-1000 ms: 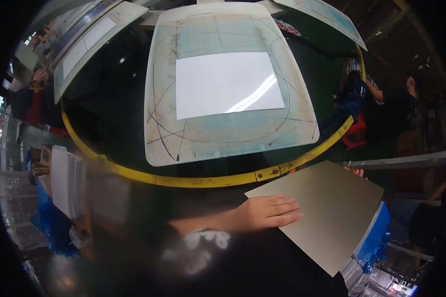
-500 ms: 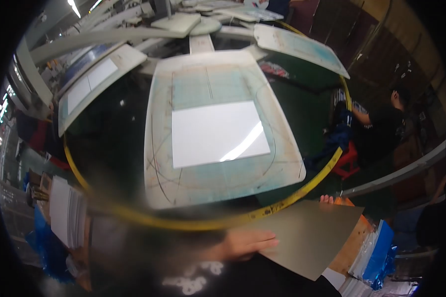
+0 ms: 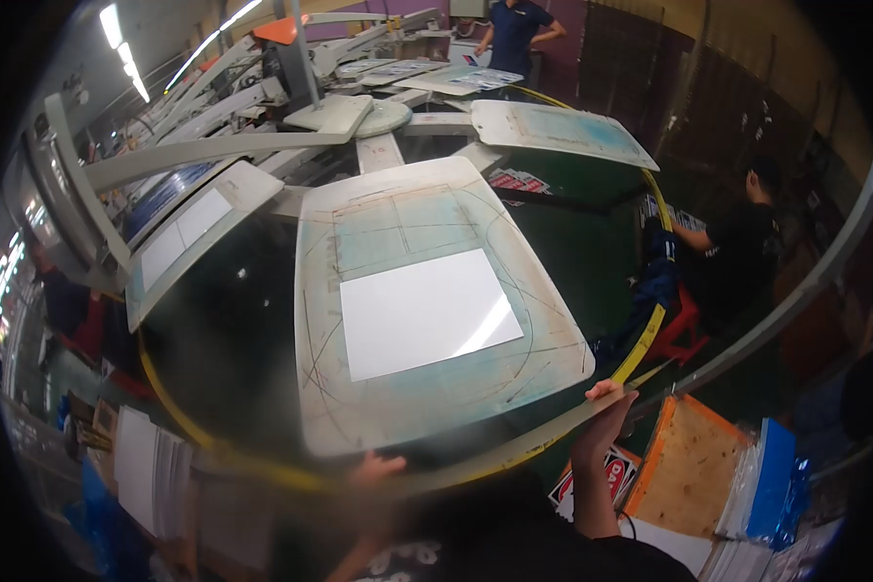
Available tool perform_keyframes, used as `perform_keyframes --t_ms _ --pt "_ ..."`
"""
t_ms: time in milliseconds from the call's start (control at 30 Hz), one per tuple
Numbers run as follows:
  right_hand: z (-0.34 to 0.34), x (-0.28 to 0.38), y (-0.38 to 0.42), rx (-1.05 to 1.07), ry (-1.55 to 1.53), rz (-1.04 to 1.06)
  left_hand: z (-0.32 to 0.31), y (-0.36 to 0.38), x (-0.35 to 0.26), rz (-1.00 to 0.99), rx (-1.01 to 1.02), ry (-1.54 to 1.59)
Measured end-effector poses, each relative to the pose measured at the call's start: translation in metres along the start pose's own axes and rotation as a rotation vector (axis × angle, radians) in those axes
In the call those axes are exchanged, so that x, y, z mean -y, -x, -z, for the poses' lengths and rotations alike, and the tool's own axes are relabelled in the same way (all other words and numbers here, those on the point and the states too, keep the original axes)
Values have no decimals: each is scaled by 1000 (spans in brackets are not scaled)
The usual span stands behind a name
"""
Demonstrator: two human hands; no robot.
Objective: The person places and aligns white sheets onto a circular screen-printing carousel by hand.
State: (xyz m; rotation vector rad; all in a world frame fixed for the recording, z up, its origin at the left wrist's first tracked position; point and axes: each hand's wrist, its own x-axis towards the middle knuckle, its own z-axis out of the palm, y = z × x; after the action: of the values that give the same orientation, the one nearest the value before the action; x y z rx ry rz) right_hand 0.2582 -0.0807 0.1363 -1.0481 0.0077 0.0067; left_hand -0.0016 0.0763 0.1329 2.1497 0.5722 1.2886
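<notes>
A thin, tan-grey flat sheet [image 3: 514, 441] is tilted almost edge-on in front of me. My right hand [image 3: 606, 422] grips it near its right end, with fingertips over the top edge. At the sheet's left end is my left hand [image 3: 378, 468], partly blurred, with its fingers closed at the edge. Beyond them a white sheet [image 3: 432, 315] lies flat on a large, worn, pale blue-stained platen [image 3: 543, 373], and neither hand touches it.
A yellow hoop rail [image 3: 640, 359] curves around the platen. More platens stand left [image 3: 204, 233] and right [image 3: 563, 134]. Lower right are a wooden board [image 3: 684, 466] and printed signs [image 3: 616, 475]; lower left, stacked white sheets [image 3: 141, 470]. A seated person [image 3: 747, 238] is at right, another [image 3: 519, 39] stands behind.
The tan-grey sheet has turned from showing its broad face to nearly edge-on and moved left over the rail. My left hand moved left. The view has tilted up slightly; the white sheet stays on the platen.
</notes>
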Motion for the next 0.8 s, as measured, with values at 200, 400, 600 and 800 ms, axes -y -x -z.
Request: perform_keyframes --t_ms 200,400,600,800 --pt "19 11 -1 71 340 197 -5 19 43 436 -344 381" --pt "-2 34 13 6 301 433 -8 25 31 164 -76 718" --pt "18 26 8 327 241 704 13 41 72 -137 211 651" --pt "34 5 1 39 419 517 17 29 71 -191 261 563"
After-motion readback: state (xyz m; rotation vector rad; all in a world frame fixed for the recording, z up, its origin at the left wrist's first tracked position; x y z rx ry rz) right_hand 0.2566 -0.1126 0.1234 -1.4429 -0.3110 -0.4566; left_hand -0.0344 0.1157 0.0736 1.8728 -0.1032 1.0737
